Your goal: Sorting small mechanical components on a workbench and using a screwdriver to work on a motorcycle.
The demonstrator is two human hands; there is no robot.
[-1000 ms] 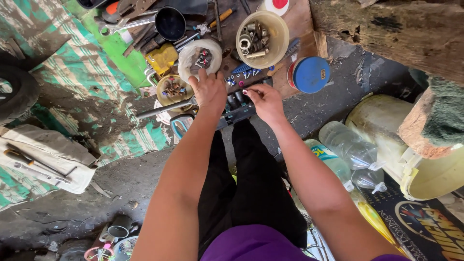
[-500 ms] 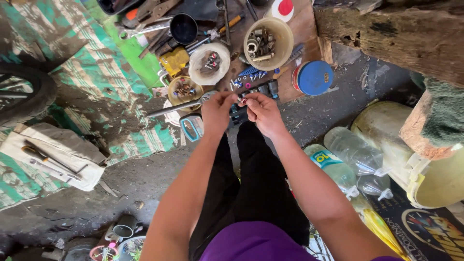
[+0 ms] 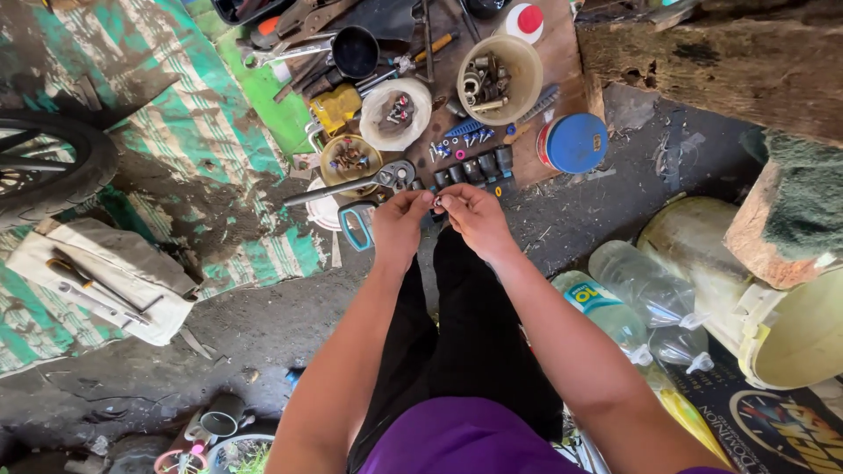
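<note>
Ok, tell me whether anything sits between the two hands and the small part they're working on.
Nothing visible does: left hand and right hand already pinch the small part between their fingertips, above the row of black sockets.

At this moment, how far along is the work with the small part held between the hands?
Done: tools and sorted bits are laid out, including a row of dark sockets and a tub of metal fittings. In hand: left hand and right hand pinch a small part. Left: the ratchet wrench lies unused.

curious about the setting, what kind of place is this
Probably a makeshift outdoor repair spot, perhaps for bikes: a tyre at the left, sockets and tubs of bolts on the dirt ground.
</note>
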